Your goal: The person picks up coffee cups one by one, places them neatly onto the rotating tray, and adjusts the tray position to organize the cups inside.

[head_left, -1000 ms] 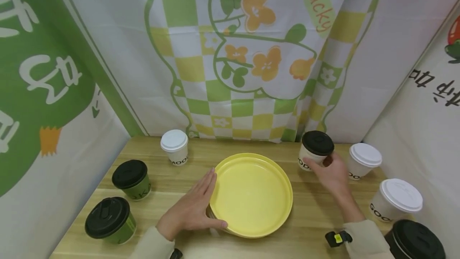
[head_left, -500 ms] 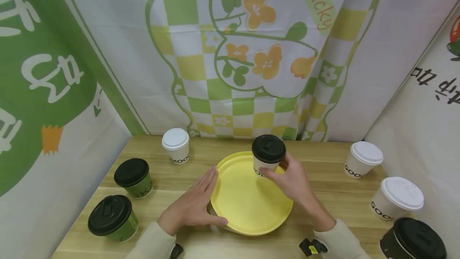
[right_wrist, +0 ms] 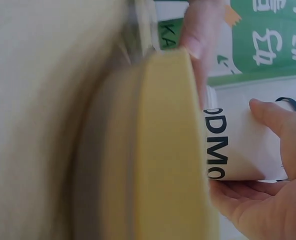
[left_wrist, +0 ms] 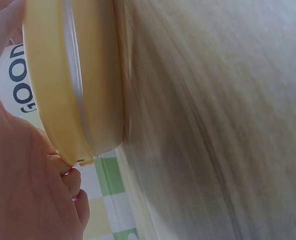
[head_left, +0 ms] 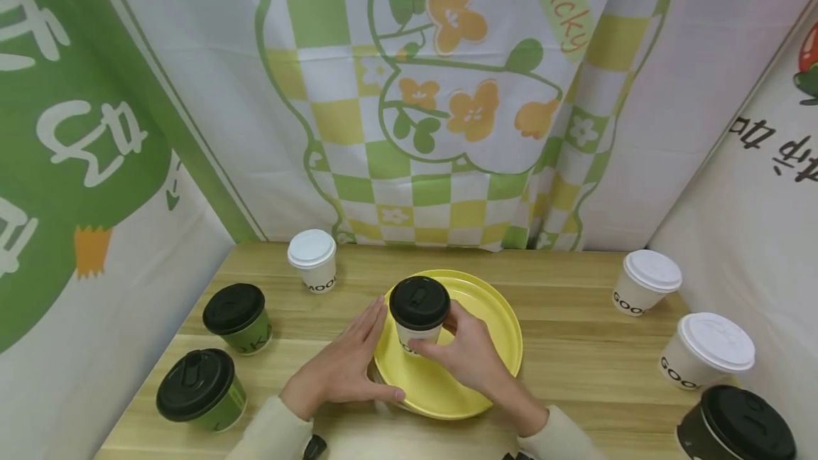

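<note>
Since the earlier frames the black-lidded white cup (head_left: pixel 419 314) has travelled from the right side of the wooden table (head_left: pixel 575 346), past the far rim of the yellow plate (head_left: pixel 492 332), to the plate's left part near the middle of the frame. The right hand (head_left: pixel 469 357) curls its fingers and thumb round the cup's white wall below the lid; the right wrist view shows the printed cup (right_wrist: pixel 237 145) held between thumb and fingers just above the plate's rim (right_wrist: pixel 172 150). Whether the cup's base touches the plate cannot be told. The left hand (head_left: pixel 341 371) has stayed put, fingers straight and together, lying flat against the plate's left edge, the thumb along the near rim. In the left wrist view the plate (left_wrist: pixel 73 80) fills the upper left.

Two green cups with black lids (head_left: pixel 235 318) (head_left: pixel 198 389) stand at lower left, a white-lidded cup (head_left: pixel 312 260) behind them. Two more white-lidded cups (head_left: pixel 647 282) (head_left: pixel 706 351) stand at the right, and a dark cup (head_left: pixel 735 428) sits in the lower right corner.
</note>
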`<state>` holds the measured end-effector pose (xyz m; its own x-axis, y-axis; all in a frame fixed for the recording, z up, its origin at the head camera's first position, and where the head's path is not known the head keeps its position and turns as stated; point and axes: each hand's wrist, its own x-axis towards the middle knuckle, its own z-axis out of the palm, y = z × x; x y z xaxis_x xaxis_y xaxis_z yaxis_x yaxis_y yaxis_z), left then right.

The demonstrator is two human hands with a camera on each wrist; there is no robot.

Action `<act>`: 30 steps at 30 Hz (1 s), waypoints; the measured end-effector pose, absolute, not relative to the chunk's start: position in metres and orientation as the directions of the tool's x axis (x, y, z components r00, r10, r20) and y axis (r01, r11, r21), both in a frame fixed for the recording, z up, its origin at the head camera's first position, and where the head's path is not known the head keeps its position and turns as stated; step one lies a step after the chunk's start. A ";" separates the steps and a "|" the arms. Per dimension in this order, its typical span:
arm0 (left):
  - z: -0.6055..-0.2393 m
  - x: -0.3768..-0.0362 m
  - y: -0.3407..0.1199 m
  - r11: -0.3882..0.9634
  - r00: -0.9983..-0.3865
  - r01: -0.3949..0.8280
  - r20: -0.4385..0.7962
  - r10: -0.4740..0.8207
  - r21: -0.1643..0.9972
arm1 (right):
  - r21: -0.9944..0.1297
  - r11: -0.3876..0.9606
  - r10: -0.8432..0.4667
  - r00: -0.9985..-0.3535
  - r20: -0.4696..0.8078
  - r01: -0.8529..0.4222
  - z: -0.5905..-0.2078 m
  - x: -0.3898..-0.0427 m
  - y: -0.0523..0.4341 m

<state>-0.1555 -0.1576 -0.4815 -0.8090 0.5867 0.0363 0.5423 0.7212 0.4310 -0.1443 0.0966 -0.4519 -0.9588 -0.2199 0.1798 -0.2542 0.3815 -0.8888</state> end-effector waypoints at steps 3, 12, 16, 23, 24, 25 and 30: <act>-0.483 -0.156 -0.158 0.710 -0.806 0.549 0.055 0.589 0.441 | -0.895 0.367 -0.268 -0.950 0.159 -0.254 -0.459 -0.140 0.091; -0.486 -0.156 -0.160 0.675 -0.791 0.585 0.132 0.598 0.450 | -0.890 0.350 -0.372 -0.916 0.153 -0.291 -0.478 -0.134 0.079; -0.486 -0.155 -0.159 0.677 -0.792 0.583 0.129 0.597 0.450 | -0.888 0.348 -0.374 -0.913 0.163 -0.301 -0.481 -0.134 0.079; -0.484 -0.154 -0.159 0.692 -0.798 0.577 0.115 0.592 0.434 | -0.873 0.380 -0.365 -0.916 0.164 -0.307 -0.482 -0.133 0.080; -0.484 -0.154 -0.159 0.695 -0.799 0.576 0.116 0.590 0.430 | -0.868 0.387 -0.367 -0.915 0.165 -0.312 -0.481 -0.134 0.080; -0.484 -0.154 -0.159 0.695 -0.798 0.578 0.119 0.591 0.428 | -0.864 0.391 -0.371 -0.914 0.166 -0.316 -0.481 -0.134 0.080; -0.483 -0.155 -0.160 0.680 -0.783 0.600 0.134 0.608 0.421 | -0.860 0.403 -0.386 -0.910 0.150 -0.313 -0.479 -0.132 0.087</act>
